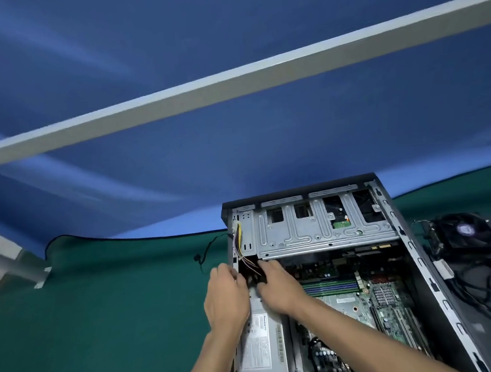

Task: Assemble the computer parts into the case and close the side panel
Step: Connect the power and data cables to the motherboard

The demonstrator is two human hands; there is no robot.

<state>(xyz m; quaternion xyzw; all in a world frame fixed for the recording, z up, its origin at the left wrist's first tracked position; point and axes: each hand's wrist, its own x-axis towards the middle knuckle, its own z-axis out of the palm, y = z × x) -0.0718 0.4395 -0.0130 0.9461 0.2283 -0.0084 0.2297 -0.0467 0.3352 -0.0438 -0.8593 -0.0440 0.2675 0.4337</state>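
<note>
Head view: both hands, left hand (pixel 225 299) and right hand (pixel 279 289), reach into the case (pixel 440 282), fingers curled around the wires (pixel 249 263), likely routing them; exact grip unclear.

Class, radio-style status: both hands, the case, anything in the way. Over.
Left hand and right hand both in the cable bundle beside the power supply. Case open, side panel off. Fan lying outside.

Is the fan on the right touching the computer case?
Apart. The head view shows the fan lying on the table to the right of the case, with a strip of bare table surface between them.
</note>
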